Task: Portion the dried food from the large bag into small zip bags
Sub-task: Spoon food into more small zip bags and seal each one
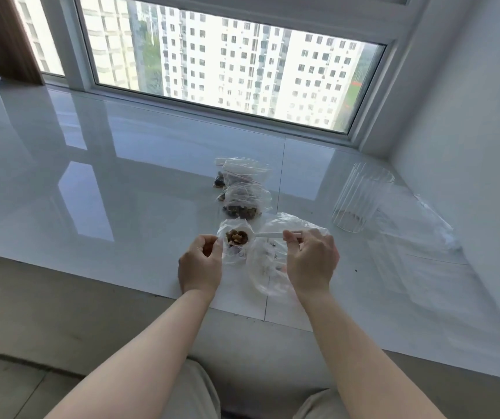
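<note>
Holding a white spoon (244, 235) w/ the right hand (310, 261), fingers pinched on the handle, scoop of brown dried food (236, 236) sitting right at the mouth of a small bag (233, 252). Left hand (200, 267) curls its fingers on that bag's edge. Big bag (276, 261) lies under the right hand. Two filled bags (244, 189) further back on the sill (91, 192), glass jar (360, 201) off to the right.

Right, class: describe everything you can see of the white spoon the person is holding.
The white spoon looks like smooth plastic, with a round bowl and a slim straight handle. Its bowl is heaped with brown and dark dried food. It lies about level, bowl pointing left, handle right. The right hand pinches the handle's end. The bowl sits at the mouth of a small clear zip bag that the left hand holds open, above the glossy white sill.
</note>
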